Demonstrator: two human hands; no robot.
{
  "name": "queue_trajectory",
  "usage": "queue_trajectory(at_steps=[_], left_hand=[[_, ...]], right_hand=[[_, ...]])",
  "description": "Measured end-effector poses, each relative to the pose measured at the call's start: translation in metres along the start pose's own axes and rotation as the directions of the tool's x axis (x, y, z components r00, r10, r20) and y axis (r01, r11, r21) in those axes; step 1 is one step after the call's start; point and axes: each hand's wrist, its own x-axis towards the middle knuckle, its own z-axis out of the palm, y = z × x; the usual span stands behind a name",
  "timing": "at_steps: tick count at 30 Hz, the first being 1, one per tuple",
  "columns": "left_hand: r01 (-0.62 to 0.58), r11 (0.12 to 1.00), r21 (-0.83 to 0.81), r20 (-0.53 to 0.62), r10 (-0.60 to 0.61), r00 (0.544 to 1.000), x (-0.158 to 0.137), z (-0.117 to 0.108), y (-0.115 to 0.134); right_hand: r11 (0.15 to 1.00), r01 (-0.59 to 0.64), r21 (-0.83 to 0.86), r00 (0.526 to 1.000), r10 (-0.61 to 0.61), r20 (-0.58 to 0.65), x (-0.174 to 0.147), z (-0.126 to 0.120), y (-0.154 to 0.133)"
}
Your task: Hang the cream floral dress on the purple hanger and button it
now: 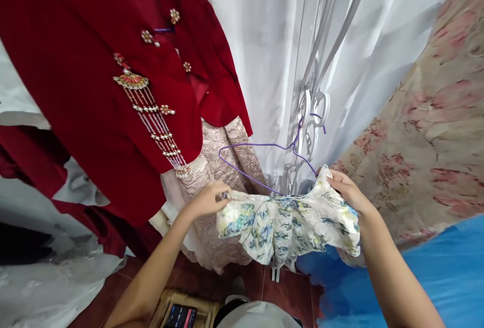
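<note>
A white dress with blue and yellow floral print hangs between my two hands. My left hand pinches its left shoulder edge, fingers closed on the cloth. At the opposite shoulder, my right hand grips the fabric beside one arm of a purple wire hanger. That hanger arm goes into the right shoulder of the dress, while its left arm sticks out bare above the neckline. The hanger's hook is up near white metal scrollwork. The lower part of the dress is hidden from this angle.
A red velvet jacket with beaded ornaments hangs at left over a pale pink brocade skirt. Floral fabric and blue fabric are on the right. White curtains hang behind. A wooden stool bearing a dark phone-like object stands below.
</note>
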Motion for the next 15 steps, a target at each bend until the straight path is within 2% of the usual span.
queue_trajectory(at_steps=[4,8,12,15], left_hand=[[0.050,0.980,0.192,-0.231,-0.005,0.973,0.044,-0.046,-0.010],[0.068,0.983,0.171,-0.425,0.011,0.905,0.083,-0.068,0.000],[-0.084,0.990,0.111,-0.459,0.126,0.880,0.107,-0.067,0.009],[-0.239,0.970,0.031,-0.515,0.221,0.828,0.121,-0.060,0.024]], right_hand=[[0.999,-0.034,-0.018,0.999,0.034,-0.009,-0.005,0.006,-0.008],[0.997,-0.077,0.012,0.997,0.077,-0.020,-0.007,0.015,-0.012],[0.998,-0.063,-0.018,0.998,0.063,0.013,-0.003,0.011,-0.009],[0.997,-0.060,-0.037,0.998,0.062,0.032,0.001,0.012,0.002]])
